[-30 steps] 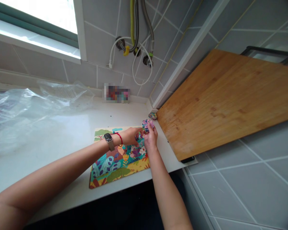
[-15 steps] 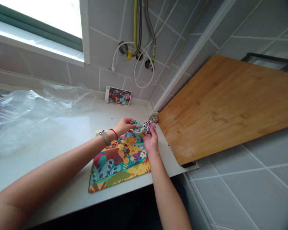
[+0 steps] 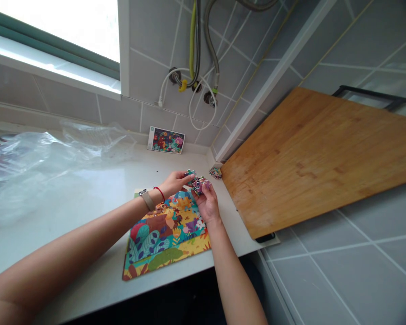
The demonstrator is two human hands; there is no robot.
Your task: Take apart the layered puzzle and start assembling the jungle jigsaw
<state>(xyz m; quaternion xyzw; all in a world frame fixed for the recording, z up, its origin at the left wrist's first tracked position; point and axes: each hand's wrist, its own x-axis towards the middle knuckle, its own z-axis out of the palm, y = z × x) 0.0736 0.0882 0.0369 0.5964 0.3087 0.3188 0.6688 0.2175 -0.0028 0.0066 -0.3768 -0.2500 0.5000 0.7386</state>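
A colourful jigsaw puzzle (image 3: 162,234) lies flat on the white counter (image 3: 88,198), mostly assembled. My left hand (image 3: 176,180), with a watch and a red string at the wrist, pinches a teal puzzle piece (image 3: 190,172) above the puzzle's far right corner. My right hand (image 3: 207,201) is closed on a small bunch of loose puzzle pieces (image 3: 199,185), right beside the left hand's fingertips. A few more loose pieces (image 3: 215,172) sit in the counter's corner by the board.
A large wooden cutting board (image 3: 318,153) leans at the right, over the counter's end. A picture card (image 3: 165,140) stands against the tiled wall. Crumpled clear plastic (image 3: 43,158) covers the counter's left. Hoses and a white cable (image 3: 196,67) hang from the wall above.
My left hand lifted a teal piece off the puzzle's far corner. My right hand, with its bunch of pieces, drew back from the corner pile toward the left hand.
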